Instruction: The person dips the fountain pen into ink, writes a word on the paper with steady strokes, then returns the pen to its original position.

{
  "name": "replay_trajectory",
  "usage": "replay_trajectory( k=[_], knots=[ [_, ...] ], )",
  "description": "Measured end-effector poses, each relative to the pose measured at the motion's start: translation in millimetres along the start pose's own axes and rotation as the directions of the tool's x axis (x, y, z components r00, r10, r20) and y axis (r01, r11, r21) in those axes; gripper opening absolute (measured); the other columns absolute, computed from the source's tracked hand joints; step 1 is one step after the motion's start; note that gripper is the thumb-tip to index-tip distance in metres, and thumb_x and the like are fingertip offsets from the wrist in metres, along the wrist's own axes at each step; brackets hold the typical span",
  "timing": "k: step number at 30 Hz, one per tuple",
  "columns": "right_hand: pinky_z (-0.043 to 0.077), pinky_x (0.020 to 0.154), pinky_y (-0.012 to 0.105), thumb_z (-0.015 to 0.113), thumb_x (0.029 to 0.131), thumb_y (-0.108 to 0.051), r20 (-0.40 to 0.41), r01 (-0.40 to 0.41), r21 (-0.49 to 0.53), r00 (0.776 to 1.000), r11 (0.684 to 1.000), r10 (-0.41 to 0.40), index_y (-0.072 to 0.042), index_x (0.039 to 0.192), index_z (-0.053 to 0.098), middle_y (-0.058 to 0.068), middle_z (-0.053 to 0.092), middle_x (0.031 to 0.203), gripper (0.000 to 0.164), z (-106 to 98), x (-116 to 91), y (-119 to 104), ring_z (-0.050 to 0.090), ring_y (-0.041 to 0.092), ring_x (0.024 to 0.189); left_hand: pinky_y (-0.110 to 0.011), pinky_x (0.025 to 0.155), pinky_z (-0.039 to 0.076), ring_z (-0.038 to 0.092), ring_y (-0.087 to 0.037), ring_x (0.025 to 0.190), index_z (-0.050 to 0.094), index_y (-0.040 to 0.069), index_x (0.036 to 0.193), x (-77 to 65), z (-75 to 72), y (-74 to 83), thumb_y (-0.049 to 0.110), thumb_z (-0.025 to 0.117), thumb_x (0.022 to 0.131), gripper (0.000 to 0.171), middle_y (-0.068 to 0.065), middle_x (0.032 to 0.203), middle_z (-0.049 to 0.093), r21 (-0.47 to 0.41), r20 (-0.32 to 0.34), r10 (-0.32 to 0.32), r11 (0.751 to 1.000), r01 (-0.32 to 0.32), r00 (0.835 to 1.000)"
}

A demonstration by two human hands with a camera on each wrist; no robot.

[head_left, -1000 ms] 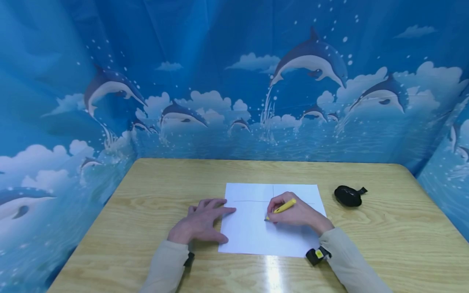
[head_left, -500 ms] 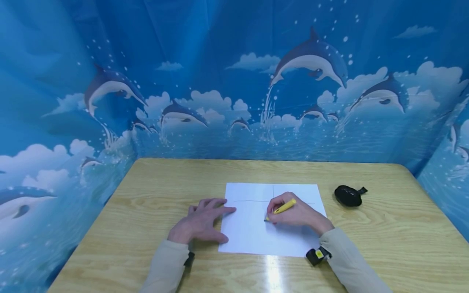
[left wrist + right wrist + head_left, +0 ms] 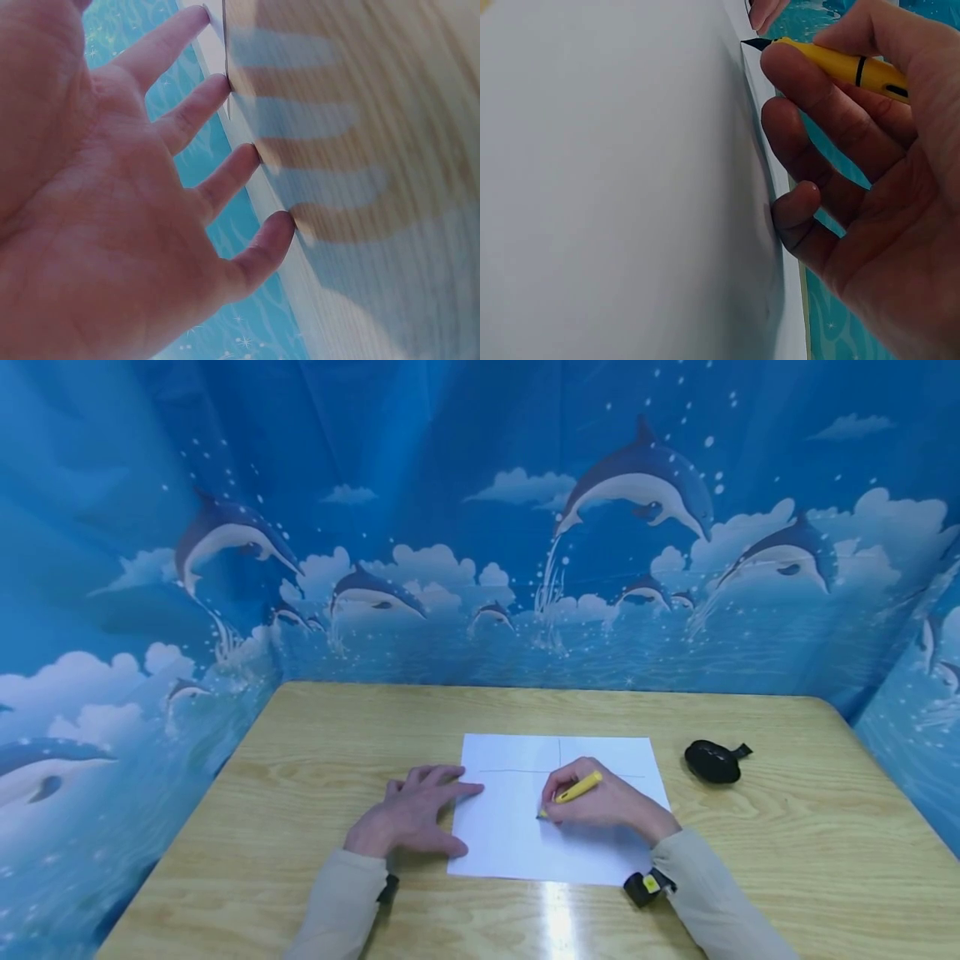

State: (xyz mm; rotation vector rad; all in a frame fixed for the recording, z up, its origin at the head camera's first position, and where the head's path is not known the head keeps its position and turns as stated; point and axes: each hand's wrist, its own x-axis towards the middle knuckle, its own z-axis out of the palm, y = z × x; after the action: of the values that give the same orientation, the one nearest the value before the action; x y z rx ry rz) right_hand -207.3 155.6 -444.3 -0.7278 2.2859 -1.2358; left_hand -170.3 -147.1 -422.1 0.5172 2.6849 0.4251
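Observation:
A white sheet of paper [image 3: 498, 839] lies on the table, with a thin horizontal line and a vertical line crossing in its upper part. My right hand [image 3: 600, 800] pinches a yellow fountain pen [image 3: 581, 787] between thumb and fingers. In the right wrist view the pen's dark nib [image 3: 757, 43] points at the sheet, and the other fingers curl loosely below. Spread fingers of my left hand [image 3: 411, 818] rest at the paper's left edge, thumb and index fingertip over it. Seen from the left wrist, the other fingertips [image 3: 279, 225] touch the wood.
To the right of the sheet lies a small black oval object [image 3: 712, 762] with a short tab. The wooden table [image 3: 322, 735] reaches back to a blue curtain [image 3: 450, 635] printed with dolphins. Wrist cameras [image 3: 642, 888] are strapped at both cuffs.
My right hand and the fountain pen have shifted slightly left and toward me over the paper. The left hand has stayed in place.

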Motion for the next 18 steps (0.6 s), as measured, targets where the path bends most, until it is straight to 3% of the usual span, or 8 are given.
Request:
replay_trajectory(
  k=[18],
  knots=[
    [0.044, 0.055, 0.019, 0.075, 0.088, -0.016, 0.031, 0.018, 0.013, 0.999, 1.0, -0.018, -0.013, 0.088, 0.077, -0.001, 0.071, 0.072, 0.003, 6.2, -0.1, -4.4, 0.052, 0.005, 0.058, -0.07, 0.112, 0.03, 0.026, -0.039, 0.152, 0.049, 0.041, 0.15, -0.1, -0.7, 1.5, 0.052, 0.081, 0.079, 0.079, 0.004, 0.166, 0.033, 0.001, -0.001, -0.013, 1.0, 0.013, 1.0]
  ],
)
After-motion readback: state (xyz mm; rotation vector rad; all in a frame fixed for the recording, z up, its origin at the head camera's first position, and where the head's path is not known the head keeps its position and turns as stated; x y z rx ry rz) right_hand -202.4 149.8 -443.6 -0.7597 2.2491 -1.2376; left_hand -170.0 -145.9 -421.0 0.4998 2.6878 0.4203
